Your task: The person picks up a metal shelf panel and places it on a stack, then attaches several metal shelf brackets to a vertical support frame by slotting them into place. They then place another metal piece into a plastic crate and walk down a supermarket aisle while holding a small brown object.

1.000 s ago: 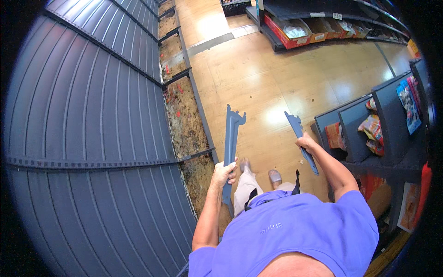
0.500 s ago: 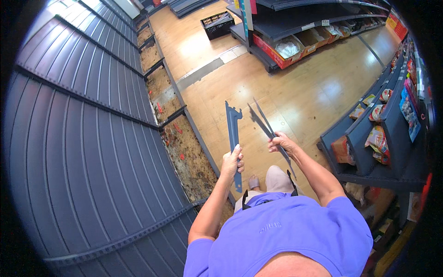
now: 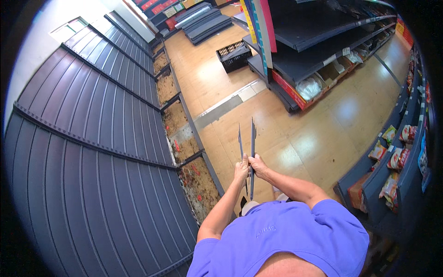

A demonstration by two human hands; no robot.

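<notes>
Shelving panels: a big run of dark grey ribbed panels [image 3: 87,152] fills the left half of the frame, from upper left to lower left.
Floor: light wooden floor [image 3: 318,138] in the centre and right; along the foot of the panels lie open base bays [image 3: 198,184] full of dust and small litter.
Other shelves: a dark, mostly bare shelf unit [image 3: 318,51] at the upper right, a black crate [image 3: 234,56] at the upper centre, and snack bags [image 3: 392,157] on racks at the right edge.
Brackets: two long, thin dark metal brackets [image 3: 252,152] stand upright and side by side in the centre of the frame, nearly touching each other.
Left hand: the left hand [image 3: 241,169] is closed around the lower part of the left bracket, fingers wrapped on it.
Right hand: the right hand [image 3: 258,165] grips the right bracket in the same way (the two hands touch each other).
Step in hand: I judge that the two brackets are being brought together into one bundle.
Next move: it seems to call for one hand to take both pieces, keeping them aligned so they do not slip.
Hard to see: the lower ends of the brackets are hidden behind the hands and the purple shirt [image 3: 295,240]; their hooks cannot be made out edge-on.
</notes>
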